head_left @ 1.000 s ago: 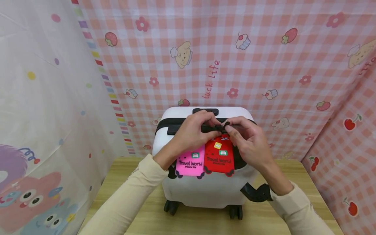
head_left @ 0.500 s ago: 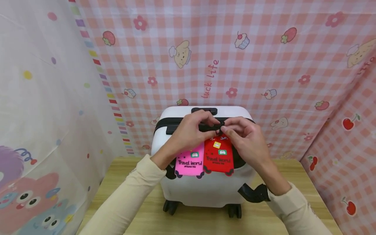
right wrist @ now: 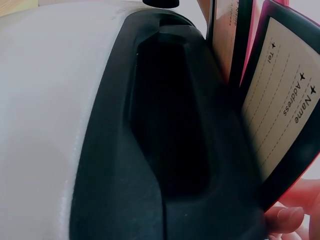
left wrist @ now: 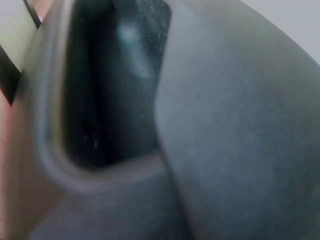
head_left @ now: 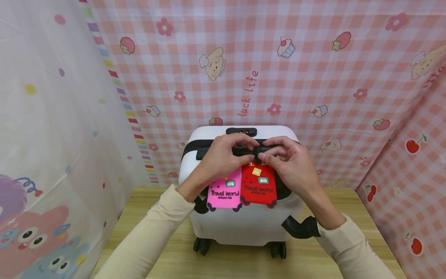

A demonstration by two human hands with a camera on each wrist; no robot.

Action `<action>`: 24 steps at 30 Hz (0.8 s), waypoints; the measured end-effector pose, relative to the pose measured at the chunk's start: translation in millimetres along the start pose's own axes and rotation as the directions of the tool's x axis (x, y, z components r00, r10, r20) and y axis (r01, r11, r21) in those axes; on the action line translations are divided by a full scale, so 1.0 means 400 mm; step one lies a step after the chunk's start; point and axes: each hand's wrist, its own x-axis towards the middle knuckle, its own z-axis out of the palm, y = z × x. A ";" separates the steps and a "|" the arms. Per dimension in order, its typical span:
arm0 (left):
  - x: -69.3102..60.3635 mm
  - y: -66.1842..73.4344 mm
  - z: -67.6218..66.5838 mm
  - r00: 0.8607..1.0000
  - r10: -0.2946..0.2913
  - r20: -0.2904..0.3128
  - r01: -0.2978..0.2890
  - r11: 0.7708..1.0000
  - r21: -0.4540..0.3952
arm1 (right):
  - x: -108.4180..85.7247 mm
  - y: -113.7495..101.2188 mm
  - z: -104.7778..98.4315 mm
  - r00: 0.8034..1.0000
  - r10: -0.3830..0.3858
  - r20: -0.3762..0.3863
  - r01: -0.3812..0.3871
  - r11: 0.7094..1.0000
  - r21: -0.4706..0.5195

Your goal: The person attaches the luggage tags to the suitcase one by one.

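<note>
A red luggage tag (head_left: 258,188) hangs against the front of a white suitcase (head_left: 240,228), beside a pink luggage tag (head_left: 224,195). At the red tag's top, by the suitcase's black side handle, my left hand (head_left: 228,153) and right hand (head_left: 296,162) meet, fingertips almost touching. Both thumbs and fingers pinch the tag's black strap (head_left: 257,153), which they largely cover. In the right wrist view, fingers (right wrist: 287,217) show beside the tag's back (right wrist: 287,95), printed with name, address and tel lines. A dark handle recess (left wrist: 125,100) fills the blurred left wrist view; no hand shows there.
The suitcase stands on its wheels (head_left: 202,246) on a wood-grain table (head_left: 240,267). A combination lock (head_left: 241,132) sits on its top. A pink checked curtain (head_left: 265,50) hangs close behind, and a white patterned one (head_left: 52,116) at the left.
My fingertips have shifted slightly left and down along the black strap, and its loose end no longer shows above them. Both tags hang almost where they were.
</note>
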 end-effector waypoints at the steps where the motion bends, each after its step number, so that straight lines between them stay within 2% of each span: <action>1: -0.001 0.000 -0.001 1.000 -0.002 -0.001 0.002 1.000 -0.002 | 0.001 -0.002 0.000 1.000 0.010 0.005 -0.009 1.000 -0.010; 7: -0.002 -0.003 -0.002 1.000 0.013 -0.001 -0.013 1.000 -0.027 | 0.007 -0.011 0.002 0.997 0.071 0.021 -0.070 0.996 -0.056; 14: -0.003 -0.006 -0.003 0.999 0.036 0.001 -0.036 0.998 -0.046 | 0.018 -0.021 -0.002 0.986 0.158 0.058 -0.156 0.987 -0.045; 24: -0.005 -0.004 -0.004 1.000 0.025 0.015 -0.024 0.997 -0.069 | 0.026 -0.034 -0.013 0.965 0.249 0.079 -0.244 0.967 -0.067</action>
